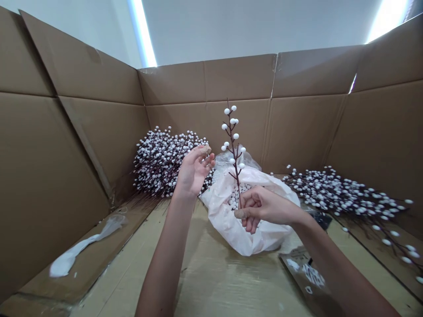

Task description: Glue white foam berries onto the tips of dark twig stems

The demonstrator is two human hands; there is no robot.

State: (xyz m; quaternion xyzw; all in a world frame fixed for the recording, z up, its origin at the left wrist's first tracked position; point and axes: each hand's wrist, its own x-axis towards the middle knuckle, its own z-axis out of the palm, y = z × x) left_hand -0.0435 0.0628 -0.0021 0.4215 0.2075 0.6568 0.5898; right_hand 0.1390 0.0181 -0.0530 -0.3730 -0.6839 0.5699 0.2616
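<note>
My right hand (261,208) pinches the lower end of an artificial berry stem (235,165), a thin dark brown twig standing nearly upright with several white berries along it. Bare side twigs without berries show low on the stem. To the left of it, my left hand (197,166) is raised with fingers apart and slightly curled, and nothing shows in it. Both thumbs appear to have beige wraps. Below and behind my right hand sits an open white plastic bag (224,224), partly filled with loose white berries (234,199).
A dense pile of white-berry stems (161,163) lies at the back left, another pile (333,189) at the right. Cardboard walls (205,83) surround the work surface (198,273). A strip of white plastic (82,246) lies left; a brown packet (304,273) lies beneath my right forearm.
</note>
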